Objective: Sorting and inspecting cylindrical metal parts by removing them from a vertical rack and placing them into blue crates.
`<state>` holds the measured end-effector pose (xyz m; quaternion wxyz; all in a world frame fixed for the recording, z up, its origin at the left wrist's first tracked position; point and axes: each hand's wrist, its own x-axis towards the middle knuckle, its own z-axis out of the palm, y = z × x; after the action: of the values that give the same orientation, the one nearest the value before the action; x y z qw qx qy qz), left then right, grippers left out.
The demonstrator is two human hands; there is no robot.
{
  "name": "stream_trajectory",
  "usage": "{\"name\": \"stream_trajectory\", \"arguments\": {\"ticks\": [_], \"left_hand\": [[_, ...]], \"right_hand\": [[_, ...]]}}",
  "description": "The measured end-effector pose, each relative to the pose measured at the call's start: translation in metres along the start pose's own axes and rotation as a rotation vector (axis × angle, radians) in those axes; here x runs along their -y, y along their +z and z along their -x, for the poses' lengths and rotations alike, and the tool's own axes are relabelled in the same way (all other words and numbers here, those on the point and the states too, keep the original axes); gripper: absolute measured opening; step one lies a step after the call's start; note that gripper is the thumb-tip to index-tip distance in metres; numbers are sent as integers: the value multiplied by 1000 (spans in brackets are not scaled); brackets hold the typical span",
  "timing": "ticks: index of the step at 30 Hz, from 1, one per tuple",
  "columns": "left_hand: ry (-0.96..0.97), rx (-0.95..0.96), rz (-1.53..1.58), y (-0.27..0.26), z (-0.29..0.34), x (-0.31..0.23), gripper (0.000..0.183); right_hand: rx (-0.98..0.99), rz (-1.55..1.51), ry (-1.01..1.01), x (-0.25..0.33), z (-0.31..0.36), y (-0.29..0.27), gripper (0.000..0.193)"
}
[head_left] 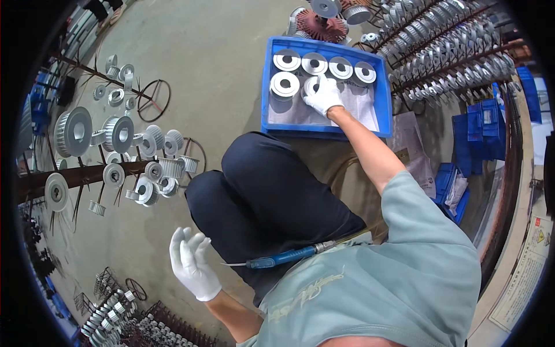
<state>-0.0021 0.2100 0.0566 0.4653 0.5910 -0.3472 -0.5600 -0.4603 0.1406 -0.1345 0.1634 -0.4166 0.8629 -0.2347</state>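
The silver pulley (310, 87) lay face up in the blue bin (300, 128), just left under the right hand (325, 98), its curled fingers touching, grip unclear; the left hand (192, 266), loosely open and empty, was farther.

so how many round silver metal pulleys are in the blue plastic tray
6 pulleys: four in the far row, one nearer at left, one partly under the white-gloved right hand, which may hide others.

Shows bright, smooth-faced metal in the pulleys (284, 92), slightly glossy plastic in the bin (267, 87), matt cloth in the gloves (193, 267), trousers (277, 191) and shirt (399, 283), rough rust-brown metal in the rack (82, 178).
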Motion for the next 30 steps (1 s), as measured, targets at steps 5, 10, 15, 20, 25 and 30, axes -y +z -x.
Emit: {"name": "stream_trajectory", "arguments": {"ticks": [5,10,15,20,25,30], "left_hand": [[-28,-150,-38,-28,-2,3,33],[-24,-88,28,-28,-11,10,35],[10,-110,198,-18,-27,0,37],[122,-106,284,-12,-52,-10,33],[145,-199,352,-10,-103,4,28],[-26,-245,414,-23,-161,66,24]], "right_hand": [[-318,84,-191,16,0,19,49],[-123,87,-265,22,2,-4,28],[-146,52,-170,1,8,6,73],[-71,161,-66,10,8,5,73],[-370,167,-502,13,-2,-14,74],[-29,-110,-605,184,63,-34,53]]}}
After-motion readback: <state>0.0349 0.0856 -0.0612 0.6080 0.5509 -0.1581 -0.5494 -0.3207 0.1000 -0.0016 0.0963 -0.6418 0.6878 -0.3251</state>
